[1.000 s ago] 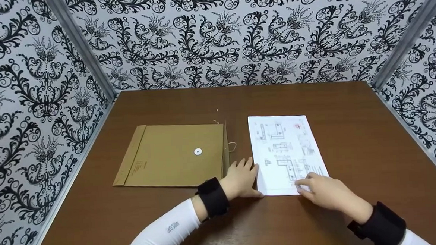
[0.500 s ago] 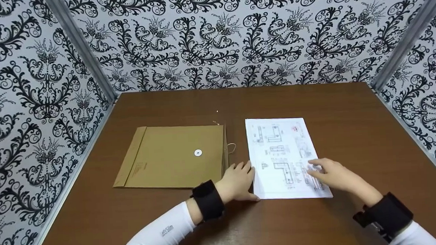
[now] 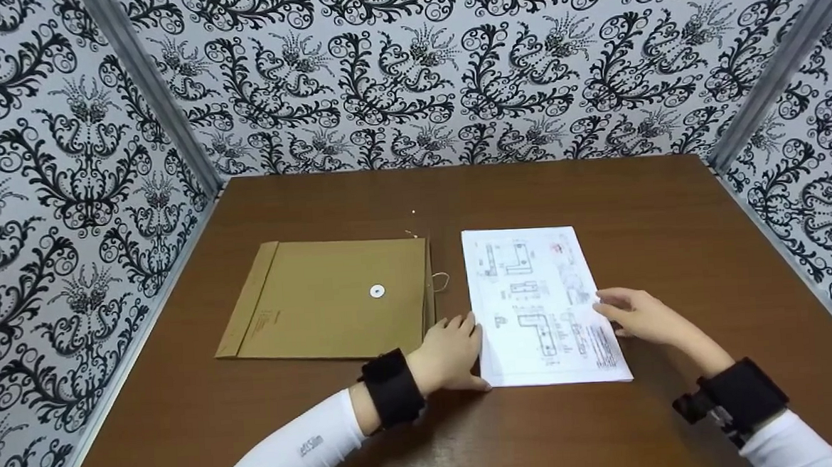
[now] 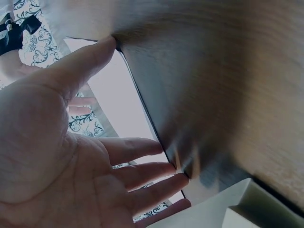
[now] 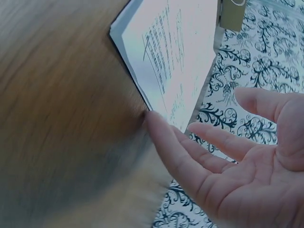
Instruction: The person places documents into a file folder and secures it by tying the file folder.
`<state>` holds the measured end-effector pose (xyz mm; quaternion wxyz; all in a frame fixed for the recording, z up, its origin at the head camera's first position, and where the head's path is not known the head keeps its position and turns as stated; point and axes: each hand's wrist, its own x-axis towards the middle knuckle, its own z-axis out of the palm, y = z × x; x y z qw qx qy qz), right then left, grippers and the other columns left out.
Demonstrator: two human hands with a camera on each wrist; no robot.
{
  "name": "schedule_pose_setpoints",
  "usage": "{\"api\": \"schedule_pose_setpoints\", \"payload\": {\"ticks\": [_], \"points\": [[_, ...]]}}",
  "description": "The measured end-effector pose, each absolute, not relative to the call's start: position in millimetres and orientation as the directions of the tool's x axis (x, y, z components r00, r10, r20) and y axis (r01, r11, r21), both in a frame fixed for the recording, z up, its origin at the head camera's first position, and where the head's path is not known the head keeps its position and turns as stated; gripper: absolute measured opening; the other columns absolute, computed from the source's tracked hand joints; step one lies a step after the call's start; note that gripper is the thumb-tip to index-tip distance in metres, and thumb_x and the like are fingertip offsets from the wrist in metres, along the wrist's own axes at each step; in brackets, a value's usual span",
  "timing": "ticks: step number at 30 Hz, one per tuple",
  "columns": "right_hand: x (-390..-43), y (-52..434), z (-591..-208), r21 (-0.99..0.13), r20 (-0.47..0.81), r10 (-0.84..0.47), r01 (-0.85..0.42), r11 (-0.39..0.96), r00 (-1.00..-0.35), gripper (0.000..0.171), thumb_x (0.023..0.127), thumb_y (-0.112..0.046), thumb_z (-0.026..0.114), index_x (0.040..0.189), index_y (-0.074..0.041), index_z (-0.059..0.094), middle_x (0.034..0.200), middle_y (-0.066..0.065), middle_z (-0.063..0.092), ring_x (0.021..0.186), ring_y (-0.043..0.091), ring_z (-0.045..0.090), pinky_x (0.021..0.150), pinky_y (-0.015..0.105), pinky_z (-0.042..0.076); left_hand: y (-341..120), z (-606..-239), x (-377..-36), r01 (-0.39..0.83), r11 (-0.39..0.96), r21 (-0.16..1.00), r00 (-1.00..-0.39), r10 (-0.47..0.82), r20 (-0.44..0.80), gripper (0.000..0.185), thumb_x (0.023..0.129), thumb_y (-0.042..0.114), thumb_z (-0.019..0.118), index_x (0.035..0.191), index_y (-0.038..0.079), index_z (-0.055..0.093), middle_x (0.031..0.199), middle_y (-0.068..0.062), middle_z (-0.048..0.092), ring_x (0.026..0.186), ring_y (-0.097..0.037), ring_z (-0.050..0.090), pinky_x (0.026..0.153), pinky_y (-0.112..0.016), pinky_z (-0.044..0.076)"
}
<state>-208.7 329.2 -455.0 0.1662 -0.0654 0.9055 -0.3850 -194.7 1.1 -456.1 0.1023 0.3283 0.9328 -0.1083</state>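
From the head view, here's my brown wooden table (image 3: 540, 433), with black-and-white scroll-patterned walls (image 3: 407, 70) rising round it. On the right of centre lies a stack of white paper sheets printed with line drawings (image 3: 533, 291), flat on the wood. To its left, a tan cardboard envelope (image 3: 333, 287) with a round white button (image 3: 378, 291); a thin string loop (image 3: 441, 282) pokes into the gap between them. My left hand (image 3: 449, 353) fills the near end of that gap, fingers apart against the stack's left edge, wrist by the envelope's corner. My right hand (image 3: 644, 314) is at the right edge, fingers loosely bent; its lower fingers are partly covered.

Over to the left wrist: there's my palm, thumb and fingers spread wide, tips along the paper's edge. Dark shadow falls on the wood beside them, and a pale folded edge, apparently the envelope's, cuts in at the lower corner. The sheets are washed out, no drawing readable.

Now the right wrist, showing what the head view doesn't: only one outer fingertip clearly meets the stack's edge, my thumb stands well off, and nothing's pinched. The corner shows several layers, slightly uneven. The print is too blurred to read, the stack's top is cut off, and just a scrap of envelope peeks in.
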Motion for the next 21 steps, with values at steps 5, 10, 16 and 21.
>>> {"api": "schedule_pose_setpoints", "payload": {"ticks": [5, 10, 16, 21], "points": [[-213, 337, -456, -0.795, -0.309, -0.241, 0.111, 0.597, -0.920, 0.065, 0.109, -0.029, 0.047, 0.150, 0.019, 0.030, 0.141, 0.041, 0.050, 0.122, 0.041, 0.064, 0.091, 0.039, 0.062, 1, -456, -194, 0.636, 0.758, -0.145, -0.764, 0.592, -0.257, 0.099, 0.085, 0.074, 0.065, 0.154, 0.007, 0.043, 0.163, -0.011, 0.042, 0.147, -0.025, 0.047, 0.119, -0.038, 0.043], [-215, 343, -459, -0.833, -0.357, -0.235, 0.194, 0.519, -0.904, 0.069, 0.110, -0.031, 0.045, 0.154, 0.017, 0.023, 0.149, 0.041, 0.040, 0.120, 0.027, 0.064, 0.093, 0.034, 0.061, 3, -456, -194, 0.638, 0.751, -0.171, -0.765, 0.591, -0.257, 0.099, 0.084, 0.075, 0.065, 0.154, 0.008, 0.045, 0.162, -0.011, 0.044, 0.146, -0.025, 0.049, 0.117, -0.036, 0.045], [-217, 346, -462, -0.840, -0.376, -0.218, 0.232, 0.491, -0.900, 0.072, 0.110, -0.034, 0.043, 0.156, 0.016, 0.018, 0.153, 0.042, 0.033, 0.122, 0.025, 0.063, 0.093, 0.029, 0.060, 3, -456, -195, 0.641, 0.749, -0.167, -0.763, 0.599, -0.243, 0.099, 0.083, 0.075, 0.066, 0.152, 0.007, 0.047, 0.161, -0.012, 0.045, 0.143, -0.025, 0.051, 0.115, -0.034, 0.047], [-220, 350, -464, -0.841, -0.411, -0.186, 0.292, 0.456, -0.893, 0.077, 0.109, -0.039, 0.045, 0.158, 0.012, 0.014, 0.155, 0.037, 0.035, 0.114, 0.012, 0.063, 0.087, 0.023, 0.058, 3, -457, -195, 0.640, 0.753, -0.151, -0.763, 0.601, -0.236, 0.099, 0.083, 0.074, 0.067, 0.152, 0.006, 0.047, 0.160, -0.012, 0.045, 0.142, -0.025, 0.052, 0.113, -0.034, 0.048]]}}
